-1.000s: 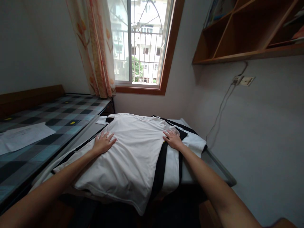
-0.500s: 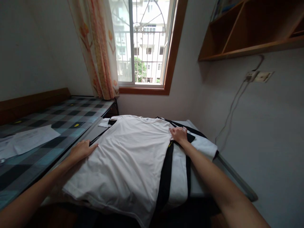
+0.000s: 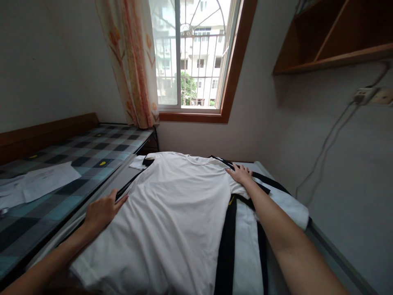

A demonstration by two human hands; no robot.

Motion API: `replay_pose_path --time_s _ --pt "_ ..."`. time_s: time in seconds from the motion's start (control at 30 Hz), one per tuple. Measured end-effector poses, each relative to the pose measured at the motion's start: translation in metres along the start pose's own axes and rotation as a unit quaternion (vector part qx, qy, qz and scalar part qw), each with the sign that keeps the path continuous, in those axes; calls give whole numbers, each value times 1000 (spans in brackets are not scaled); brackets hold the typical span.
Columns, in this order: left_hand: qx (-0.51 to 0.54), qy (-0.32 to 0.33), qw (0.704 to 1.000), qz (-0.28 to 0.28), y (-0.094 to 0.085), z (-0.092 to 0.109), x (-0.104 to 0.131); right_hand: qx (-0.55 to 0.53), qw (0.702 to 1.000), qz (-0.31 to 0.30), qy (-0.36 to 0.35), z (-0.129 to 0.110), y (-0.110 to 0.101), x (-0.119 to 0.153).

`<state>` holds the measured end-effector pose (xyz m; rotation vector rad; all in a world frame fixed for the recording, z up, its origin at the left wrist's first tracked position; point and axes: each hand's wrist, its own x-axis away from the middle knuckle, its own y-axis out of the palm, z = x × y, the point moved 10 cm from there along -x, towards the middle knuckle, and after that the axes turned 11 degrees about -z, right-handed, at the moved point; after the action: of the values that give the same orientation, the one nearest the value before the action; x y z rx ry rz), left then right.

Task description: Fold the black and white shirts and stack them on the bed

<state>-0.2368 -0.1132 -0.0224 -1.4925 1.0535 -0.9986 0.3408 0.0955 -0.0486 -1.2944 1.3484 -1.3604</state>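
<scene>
A white T-shirt (image 3: 181, 196) lies spread out, its collar toward the window and its hem toward me. Under it and to its right are black and white garments (image 3: 245, 241). My left hand (image 3: 102, 209) is at the shirt's left edge, thumb and index finger apart, the other fingers partly hidden. My right hand (image 3: 241, 173) lies on the shirt's right shoulder near the sleeve, fingers spread over the cloth.
A checkered bed surface (image 3: 113, 143) with white papers (image 3: 46, 180) is on the left. Ahead are a curtain (image 3: 139, 65) and a barred window (image 3: 199, 61). Wooden shelves (image 3: 331, 37) and a socket with cables (image 3: 365, 96) are on the right wall.
My right hand has opened out and lies flatter on the shoulder, where the right sleeve now shows spread beneath it. The view has moved closer to the shirt.
</scene>
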Motion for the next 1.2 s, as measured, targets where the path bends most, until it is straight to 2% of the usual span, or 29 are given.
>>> replay_pose_path --time_s 0.23,0.4,0.6,0.73,0.87,0.97,1.07,1.2 --pt "-16 9 1000 7 -5 11 -24 -2 1000 2 16 9 2 -13" --pt "-20 48 999 18 -14 37 -58 0 999 10 31 15 0 -13" --pt "-23 97 995 29 -24 73 -95 22 998 37 43 23 -8 -1" --pt "-20 114 993 37 -33 88 -111 34 995 51 73 47 -14 17" --pt "-21 122 991 59 -50 98 -129 51 987 84 126 83 -22 52" --pt "-13 123 990 74 -65 105 -143 68 986 84 130 92 -23 78" --pt "-1 121 989 82 -72 114 -146 82 987 70 121 90 -22 93" --pt "0 159 975 156 -75 123 -117 121 979 113 116 85 -29 100"
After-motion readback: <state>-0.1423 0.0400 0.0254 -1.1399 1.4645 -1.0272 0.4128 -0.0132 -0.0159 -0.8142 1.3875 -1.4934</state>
